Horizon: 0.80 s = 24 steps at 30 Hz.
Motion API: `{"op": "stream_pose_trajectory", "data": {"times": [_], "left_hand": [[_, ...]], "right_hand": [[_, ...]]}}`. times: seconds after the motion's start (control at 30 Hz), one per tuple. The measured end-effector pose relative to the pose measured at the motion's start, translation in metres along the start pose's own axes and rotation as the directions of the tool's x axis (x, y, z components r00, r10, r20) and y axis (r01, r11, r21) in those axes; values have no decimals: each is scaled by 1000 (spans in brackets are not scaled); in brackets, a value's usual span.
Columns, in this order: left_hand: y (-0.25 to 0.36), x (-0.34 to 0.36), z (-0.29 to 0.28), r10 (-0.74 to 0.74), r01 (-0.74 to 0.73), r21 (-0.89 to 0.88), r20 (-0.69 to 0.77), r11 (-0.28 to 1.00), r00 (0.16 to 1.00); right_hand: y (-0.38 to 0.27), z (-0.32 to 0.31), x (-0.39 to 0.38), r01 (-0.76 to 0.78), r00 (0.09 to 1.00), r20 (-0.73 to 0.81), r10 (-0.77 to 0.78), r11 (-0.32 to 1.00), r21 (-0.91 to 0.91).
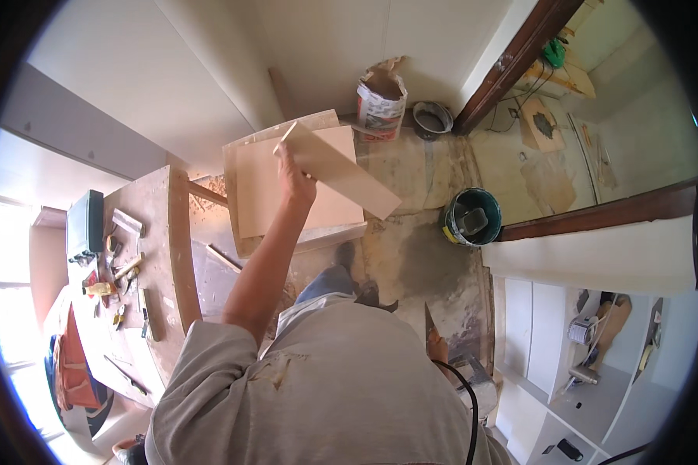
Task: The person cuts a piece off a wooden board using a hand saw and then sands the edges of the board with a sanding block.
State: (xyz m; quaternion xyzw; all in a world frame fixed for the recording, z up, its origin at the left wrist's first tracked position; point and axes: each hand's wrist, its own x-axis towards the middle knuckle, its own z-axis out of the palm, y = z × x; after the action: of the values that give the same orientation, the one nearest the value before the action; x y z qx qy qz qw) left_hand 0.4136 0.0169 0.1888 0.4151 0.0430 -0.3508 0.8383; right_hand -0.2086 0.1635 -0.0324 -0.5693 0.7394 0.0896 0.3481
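My left hand [295, 177] is raised in front of me, closed on the left end of a flat tan wooden board [345, 174]. The board slants down to the right above a larger tan panel [267, 194], which lies on a low wooden stand [233, 167]. Low on the right, beside my body, my right hand [437, 346] is wrapped round a tool with a tapering blade [430, 322] pointing away from me. Its handle is hidden in the fingers, so its exact kind does not show.
A workbench [159, 232] on the left carries scattered hand tools and a dark green case [85, 225]. Ahead stand an open paper sack [381, 101] and a grey basin [433, 120]. A dark bucket [471, 217] sits right of centre, near a doorway. White shelves [551, 333] are at right.
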Motion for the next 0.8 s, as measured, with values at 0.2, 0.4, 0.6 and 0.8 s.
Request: {"op": "stream_pose_trajectory", "data": {"times": [0.2, 0.4, 0.6, 0.8], "left_hand": [[-14, -26, -38, -6, 8, 154, -10, 988, 1000], [-65, -22, -13, 12, 18, 161, -185, 987, 983], [-91, 29, 6, -17, 42, 553, -52, 832, 999], [-59, 98, 73, 149, -134, 333, -21, 933, 989]], "right_hand": [[-37, -21, 18, -85, 990, 117, 80, 996, 37], [-71, -33, 29, 227, 962, 214, -168, 928, -294], [-121, -48, 47, 443, 896, 229, -380, 800, -405], [-157, -75, 69, 258, 962, 161, -222, 930, -261]]}}
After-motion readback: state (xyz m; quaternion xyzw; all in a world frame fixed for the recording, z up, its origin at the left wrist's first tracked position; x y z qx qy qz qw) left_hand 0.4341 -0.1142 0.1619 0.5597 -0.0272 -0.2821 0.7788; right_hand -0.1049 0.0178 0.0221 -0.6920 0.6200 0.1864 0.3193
